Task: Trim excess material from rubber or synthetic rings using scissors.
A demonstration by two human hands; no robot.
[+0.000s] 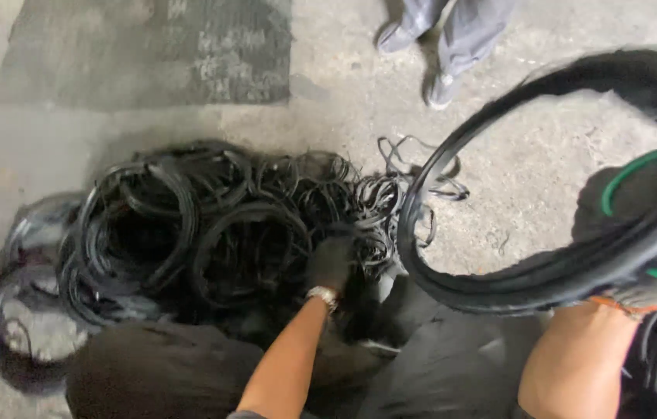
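Head view: left hand (331,264) sits atop rubber ring pile (189,225).

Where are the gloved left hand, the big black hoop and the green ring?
Left hand (331,262), head view, on the back of the dark glove.
Big black hoop (499,283), head view, on its lower arc.
Green ring (639,167), head view, on its upper curve.
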